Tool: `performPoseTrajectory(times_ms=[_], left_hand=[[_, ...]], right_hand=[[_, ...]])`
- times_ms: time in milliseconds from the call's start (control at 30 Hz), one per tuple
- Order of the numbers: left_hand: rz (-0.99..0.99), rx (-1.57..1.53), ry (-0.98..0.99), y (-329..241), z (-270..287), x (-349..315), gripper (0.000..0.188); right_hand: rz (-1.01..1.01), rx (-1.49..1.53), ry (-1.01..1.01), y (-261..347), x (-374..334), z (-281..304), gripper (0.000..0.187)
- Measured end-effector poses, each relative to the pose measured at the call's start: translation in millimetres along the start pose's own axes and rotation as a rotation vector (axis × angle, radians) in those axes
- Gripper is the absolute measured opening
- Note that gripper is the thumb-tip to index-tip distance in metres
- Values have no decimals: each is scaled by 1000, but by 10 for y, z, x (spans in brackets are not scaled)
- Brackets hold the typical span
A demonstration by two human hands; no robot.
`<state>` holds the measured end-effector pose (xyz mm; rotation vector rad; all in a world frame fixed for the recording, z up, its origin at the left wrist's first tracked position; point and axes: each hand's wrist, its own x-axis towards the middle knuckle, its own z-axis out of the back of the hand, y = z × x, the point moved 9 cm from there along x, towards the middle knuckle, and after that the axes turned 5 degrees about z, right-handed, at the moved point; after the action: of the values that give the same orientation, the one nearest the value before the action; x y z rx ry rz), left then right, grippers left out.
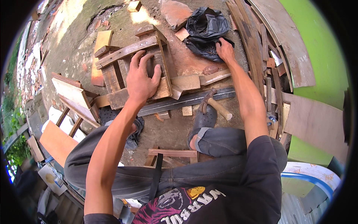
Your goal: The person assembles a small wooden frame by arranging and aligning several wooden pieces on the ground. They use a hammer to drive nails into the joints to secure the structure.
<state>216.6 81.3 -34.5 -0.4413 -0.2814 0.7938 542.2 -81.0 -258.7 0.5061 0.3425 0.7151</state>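
My left hand (143,80) lies on a small wooden frame (128,52) made of nailed boards and slats. Its fingers are spread and bent over the wood, with the thumb apart. To the right, my right hand (225,50) dips into the lower of two black plastic bags (203,47). Its fingers are drawn together and point down, and the bag hides what they hold, if anything. The other bag (207,23) lies just beyond, its mouth gaping. A claw hammer (220,108) with a wooden handle rests by my shoe.
Below the frame runs a long dark bar (186,100). Long planks (248,41) are stacked on the right, beside a green surface (317,33). Another wooden piece (74,93) leans at left. Small wood offcuts (187,111) and a stone slab (175,14) lie on the ground.
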Motion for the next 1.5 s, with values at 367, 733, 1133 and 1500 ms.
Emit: performPoseTrajectory(times_ms=[367, 733, 1133, 1500], left_hand=[[4, 27, -13, 23, 5, -13, 41], [-216, 7, -122, -85, 45, -77, 21], [-289, -93, -45, -110, -25, -183, 15], [-387, -31, 113, -274, 11, -367, 26]], right_hand=[[153, 513, -136, 1752, -1079, 564, 18], [329, 569, -297, 2468, -2134, 403, 18], [265, 702, -354, 2432, -2345, 275, 35], [295, 760, -236, 2310, -2186, 191, 41]])
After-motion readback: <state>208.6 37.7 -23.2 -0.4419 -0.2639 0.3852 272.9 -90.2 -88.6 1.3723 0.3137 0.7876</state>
